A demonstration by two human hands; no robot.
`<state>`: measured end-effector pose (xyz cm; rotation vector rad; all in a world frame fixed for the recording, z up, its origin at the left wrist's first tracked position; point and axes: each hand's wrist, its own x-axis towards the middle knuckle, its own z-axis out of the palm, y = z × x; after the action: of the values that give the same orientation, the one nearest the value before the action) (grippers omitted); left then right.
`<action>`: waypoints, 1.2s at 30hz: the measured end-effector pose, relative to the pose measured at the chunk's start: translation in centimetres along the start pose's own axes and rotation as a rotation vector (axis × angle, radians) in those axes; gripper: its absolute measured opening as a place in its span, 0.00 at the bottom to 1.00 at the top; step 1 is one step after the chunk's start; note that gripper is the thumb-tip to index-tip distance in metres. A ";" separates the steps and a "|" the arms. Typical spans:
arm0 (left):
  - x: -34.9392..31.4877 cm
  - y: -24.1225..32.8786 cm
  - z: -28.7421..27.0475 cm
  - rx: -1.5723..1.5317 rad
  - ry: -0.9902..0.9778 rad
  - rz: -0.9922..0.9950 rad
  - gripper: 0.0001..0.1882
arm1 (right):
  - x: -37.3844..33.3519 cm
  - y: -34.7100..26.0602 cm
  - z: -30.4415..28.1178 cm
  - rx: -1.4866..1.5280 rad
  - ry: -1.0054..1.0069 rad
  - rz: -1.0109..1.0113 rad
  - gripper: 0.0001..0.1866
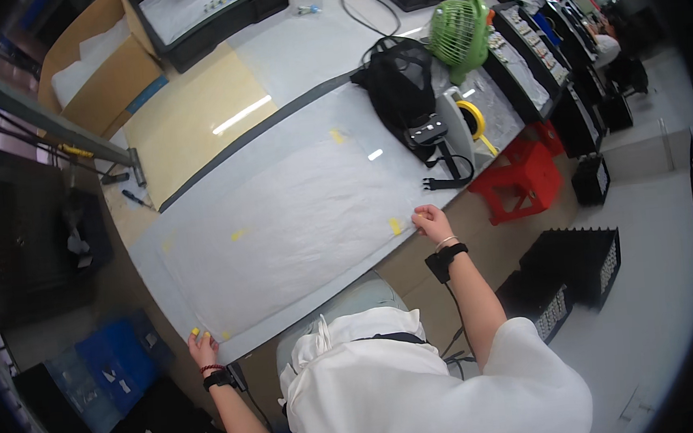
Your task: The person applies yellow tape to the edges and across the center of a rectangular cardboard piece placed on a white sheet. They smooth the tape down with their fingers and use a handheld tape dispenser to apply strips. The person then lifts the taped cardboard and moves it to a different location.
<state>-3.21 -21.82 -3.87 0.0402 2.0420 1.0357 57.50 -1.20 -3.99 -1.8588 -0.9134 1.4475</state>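
A thin, whitish see-through sheet [284, 246] lies spread on the table, with small yellow tape pieces [395, 226] near its corners and edges. At its near left corner is my left hand [204, 350], thumb and finger closed on the sheet's corner. A bit of yellow tape [195, 332] shows at a fingertip there. My right hand [433, 224] pinches the near right corner, just beside one of the tape pieces. What exactly lies between the fingertips is too small to make out fully.
A black mesh bag [402, 90] with straps, a green fan [460, 36] and a yellow tape roll [471, 119] stand at the table's right. Beyond a grey strip [251, 142] lies a cream mat [201, 122]. A cardboard box [98, 65] is far left; a red stool [520, 180] stands right.
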 end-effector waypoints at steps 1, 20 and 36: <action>0.3 -0.7 -0.5 -0.034 0.019 -0.014 0.21 | 0.2 0.0 0.2 -0.054 0.116 -0.029 0.18; -11.0 -0.8 11.9 -0.122 0.303 0.364 0.18 | 11.7 -3.9 -15.9 -0.025 0.562 -0.619 0.42; -31.0 18.3 59.6 -0.150 -1.223 -0.248 0.28 | 6.1 -19.9 -30.1 0.322 0.024 -0.318 0.26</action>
<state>52.16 17.97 9.96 0.2637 0.8297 0.7025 84.79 13.81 15.19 -1.4216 -0.8612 1.2856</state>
